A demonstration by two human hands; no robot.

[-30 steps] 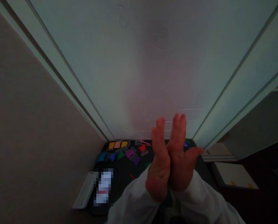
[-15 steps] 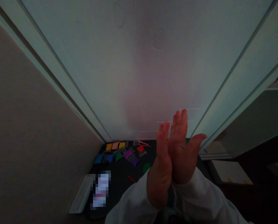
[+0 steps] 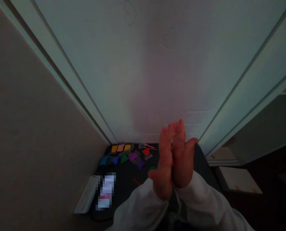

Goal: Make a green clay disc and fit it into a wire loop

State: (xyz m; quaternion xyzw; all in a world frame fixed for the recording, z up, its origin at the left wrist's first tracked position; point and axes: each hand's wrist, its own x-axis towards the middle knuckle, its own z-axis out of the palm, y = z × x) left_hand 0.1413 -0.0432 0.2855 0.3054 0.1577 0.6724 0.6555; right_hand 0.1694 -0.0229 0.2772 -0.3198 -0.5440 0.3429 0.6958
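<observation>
My left hand (image 3: 164, 166) and my right hand (image 3: 182, 154) are raised palm to palm over the dark tabletop (image 3: 123, 200). Both have straight, outstretched fingers pointing away from me, and each thumb sticks out sideways. The palms press or nearly press together; whether anything lies between them is hidden. To their left lie small packets of coloured material, among them a red packet (image 3: 146, 152), a purple packet (image 3: 133, 157) and a blue packet (image 3: 114, 160). A green piece (image 3: 153, 168) peeks out beside my left wrist, and a thin red stick (image 3: 136, 182) lies nearer me.
A lit phone-like screen, blurred out, (image 3: 106, 191) lies at the left beside a pale flat object (image 3: 87, 195). Pink thin tools (image 3: 149, 146) lie by the white panel (image 3: 109, 80) behind the table. A white box (image 3: 238, 179) stands low on the right.
My hands have slid against each other: the right has drawn back and left, and the left thumb now sticks out. The view has shifted slightly.
</observation>
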